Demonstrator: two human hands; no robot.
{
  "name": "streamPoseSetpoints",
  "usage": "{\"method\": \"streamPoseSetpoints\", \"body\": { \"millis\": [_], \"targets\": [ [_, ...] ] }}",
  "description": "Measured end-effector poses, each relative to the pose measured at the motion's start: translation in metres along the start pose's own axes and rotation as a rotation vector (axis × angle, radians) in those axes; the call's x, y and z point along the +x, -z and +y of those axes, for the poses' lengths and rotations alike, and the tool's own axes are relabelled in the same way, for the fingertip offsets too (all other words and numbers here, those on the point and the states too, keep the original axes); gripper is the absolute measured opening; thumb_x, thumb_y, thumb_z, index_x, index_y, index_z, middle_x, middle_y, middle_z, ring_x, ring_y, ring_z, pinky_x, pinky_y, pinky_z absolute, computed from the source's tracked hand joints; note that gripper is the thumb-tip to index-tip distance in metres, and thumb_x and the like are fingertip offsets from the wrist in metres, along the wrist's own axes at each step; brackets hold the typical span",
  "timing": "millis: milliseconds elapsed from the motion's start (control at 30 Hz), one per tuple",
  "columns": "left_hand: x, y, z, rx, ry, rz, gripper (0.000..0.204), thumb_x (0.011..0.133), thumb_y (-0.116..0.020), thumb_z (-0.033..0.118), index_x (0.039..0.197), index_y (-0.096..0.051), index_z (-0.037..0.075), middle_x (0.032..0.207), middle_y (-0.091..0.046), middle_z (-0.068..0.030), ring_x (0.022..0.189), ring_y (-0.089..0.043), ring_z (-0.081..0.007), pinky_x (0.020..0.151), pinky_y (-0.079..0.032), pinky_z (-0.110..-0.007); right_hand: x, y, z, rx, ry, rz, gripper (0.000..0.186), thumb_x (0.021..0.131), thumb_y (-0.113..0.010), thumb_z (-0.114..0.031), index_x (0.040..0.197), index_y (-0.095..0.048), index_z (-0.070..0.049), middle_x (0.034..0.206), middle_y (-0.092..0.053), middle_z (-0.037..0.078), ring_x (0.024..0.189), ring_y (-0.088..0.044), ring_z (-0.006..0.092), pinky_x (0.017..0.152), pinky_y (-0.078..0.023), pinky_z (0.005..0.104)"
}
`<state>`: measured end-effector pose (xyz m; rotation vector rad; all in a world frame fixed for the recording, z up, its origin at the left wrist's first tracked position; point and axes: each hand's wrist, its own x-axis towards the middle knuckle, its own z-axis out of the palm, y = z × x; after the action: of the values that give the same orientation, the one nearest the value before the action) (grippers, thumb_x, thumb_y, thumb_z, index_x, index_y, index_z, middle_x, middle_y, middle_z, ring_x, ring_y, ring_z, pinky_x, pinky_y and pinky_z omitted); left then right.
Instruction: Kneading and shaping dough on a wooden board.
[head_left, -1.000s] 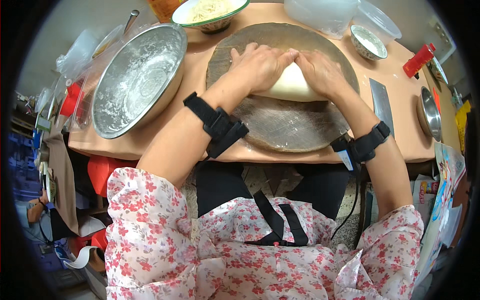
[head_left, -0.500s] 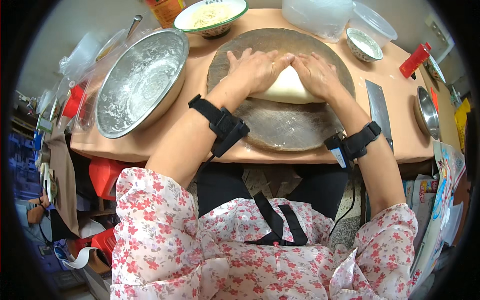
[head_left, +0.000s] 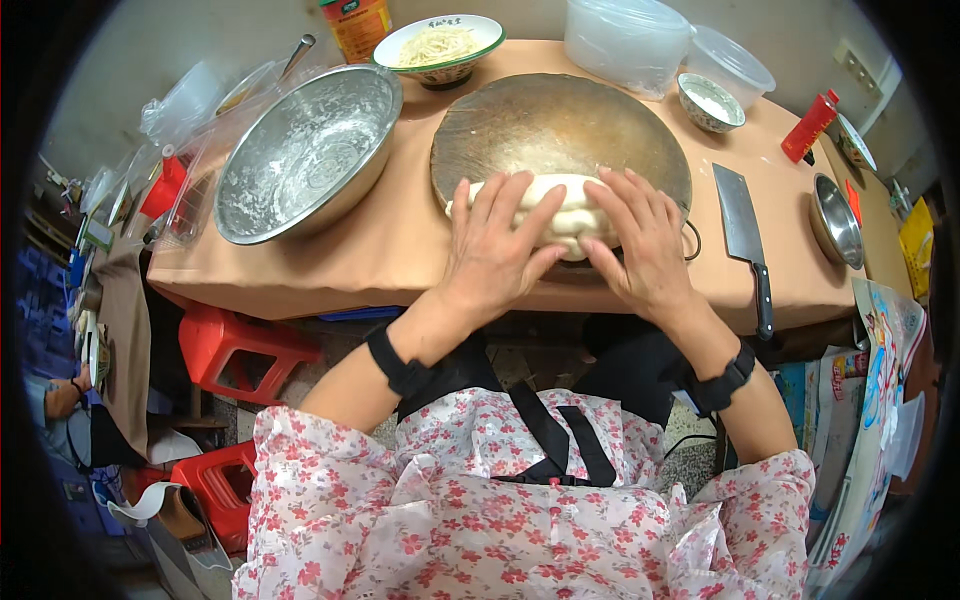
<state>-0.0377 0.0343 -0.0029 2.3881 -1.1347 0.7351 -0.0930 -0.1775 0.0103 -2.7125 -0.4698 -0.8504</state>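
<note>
A pale lump of dough (head_left: 572, 210) lies at the near edge of a round wooden board (head_left: 558, 125) on the tan table. My left hand (head_left: 495, 250) lies flat on the dough's left part, fingers spread. My right hand (head_left: 642, 245) presses on its right part, fingers also spread. Both palms cover the near side of the dough. Black bands wrap both wrists.
A large floured steel bowl (head_left: 305, 150) sits left of the board. A cleaver (head_left: 745, 235) and a small steel bowl (head_left: 835, 220) lie to the right. A bowl of noodles (head_left: 438, 45), plastic tubs (head_left: 628, 40) and a red bottle (head_left: 808, 125) stand at the back. Red stools (head_left: 235, 345) stand below the table.
Both hands have drawn the dough from the board's middle toward its near edge, closer to me. The fingers are now spread wider over it.
</note>
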Motion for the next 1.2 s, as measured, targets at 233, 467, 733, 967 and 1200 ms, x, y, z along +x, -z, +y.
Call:
{"method": "streamPoseSetpoints", "body": {
  "millis": [233, 467, 733, 967, 1200],
  "targets": [
    [-0.052, -0.004, 0.014, 0.044, -0.096, 0.018, 0.076, 0.077, -0.075, 0.040, 0.145, -0.047, 0.018, 0.155, -0.028, -0.0169, 0.146, -0.017, -0.0451, 0.115, -0.010, -0.059, -0.054, 0.001, -0.018, -0.139, 0.198, -0.088, 0.059, 0.088, -0.061, -0.046, 0.142, -0.051, -0.023, 0.155, -0.037, 0.008, 0.147, -0.021, 0.0379, 0.115, -0.005, 0.0553],
    [-0.002, -0.011, -0.001, 0.086, -0.020, -0.118, 0.095, 0.073, -0.074, 0.053, 0.150, -0.035, 0.014, 0.157, -0.026, -0.0157, 0.144, -0.018, -0.0443, 0.110, -0.012, -0.067, -0.007, -0.003, -0.007, -0.108, 0.060, -0.153, 0.067, 0.088, -0.060, -0.047, 0.147, -0.043, -0.023, 0.154, -0.034, 0.012, 0.141, -0.029, 0.0396, 0.109, -0.019, 0.0593],
    [0.092, -0.013, -0.046, 0.046, 0.113, -0.492, 0.105, 0.074, -0.066, 0.071, 0.150, -0.031, 0.008, 0.144, -0.043, -0.0188, 0.140, -0.032, -0.0386, 0.108, -0.020, -0.070, 0.079, -0.022, 0.039, 0.122, -0.186, -0.362, 0.061, 0.098, -0.039, -0.060, 0.141, -0.047, -0.017, 0.135, -0.056, 0.014, 0.129, -0.047, 0.0362, 0.103, -0.033, 0.0568],
    [0.145, -0.039, -0.089, -0.037, 0.175, -0.659, 0.101, 0.076, -0.047, 0.085, 0.149, -0.036, 0.016, 0.146, -0.046, -0.0174, 0.142, -0.029, -0.0373, 0.108, -0.018, -0.072, 0.129, -0.044, 0.079, 0.333, -0.318, -0.395, 0.070, 0.097, -0.027, -0.066, 0.130, -0.060, -0.015, 0.131, -0.060, 0.015, 0.129, -0.049, 0.0367, 0.103, -0.034, 0.0589],
    [0.154, -0.054, -0.095, -0.074, 0.218, -0.616, 0.083, 0.081, -0.040, 0.083, 0.145, -0.041, 0.031, 0.144, -0.048, -0.0186, 0.143, -0.029, -0.0371, 0.109, -0.015, -0.070, 0.136, -0.052, 0.086, 0.150, -0.438, -0.436, 0.083, 0.096, -0.019, -0.071, 0.138, -0.054, -0.009, 0.136, -0.056, 0.019, 0.131, -0.046, 0.0372, 0.108, -0.034, 0.0455]
  ]
}}
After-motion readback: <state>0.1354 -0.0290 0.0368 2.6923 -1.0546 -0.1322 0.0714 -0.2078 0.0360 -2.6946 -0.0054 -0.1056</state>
